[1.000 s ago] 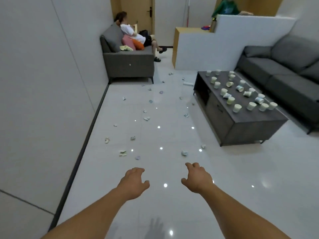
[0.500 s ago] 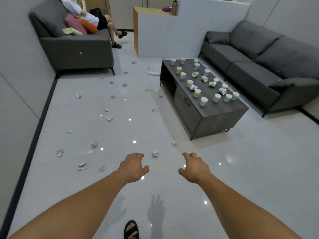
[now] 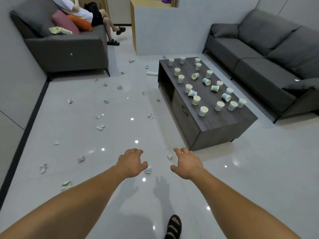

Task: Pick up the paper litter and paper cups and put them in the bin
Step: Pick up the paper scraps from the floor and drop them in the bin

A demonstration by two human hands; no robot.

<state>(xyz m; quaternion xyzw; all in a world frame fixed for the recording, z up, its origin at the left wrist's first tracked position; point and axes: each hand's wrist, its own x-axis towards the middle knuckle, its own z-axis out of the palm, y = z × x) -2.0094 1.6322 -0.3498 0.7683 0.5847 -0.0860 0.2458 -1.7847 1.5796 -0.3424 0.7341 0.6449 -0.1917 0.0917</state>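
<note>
Several crumpled paper scraps lie scattered over the glossy white floor, such as one scrap (image 3: 148,169) just right of my left hand (image 3: 132,163) and another (image 3: 169,156) just left of my right hand (image 3: 189,163). Both hands are stretched forward above the floor with fingers loosely spread, holding nothing. Several paper cups, like an upright one (image 3: 203,111), stand or lie tipped on the dark coffee table (image 3: 229,121) ahead on the right. No bin is in view.
A grey sofa (image 3: 65,49) stands at the back left with a person sitting on it. A long grey sofa (image 3: 269,54) lines the right wall. A white partition (image 3: 164,30) closes the back. My sandalled foot (image 3: 173,226) shows at the bottom.
The view has advanced and swung right, tilting down. The table and scraps are nearer. Both hands stay extended and empty, now beside the closest scraps.
</note>
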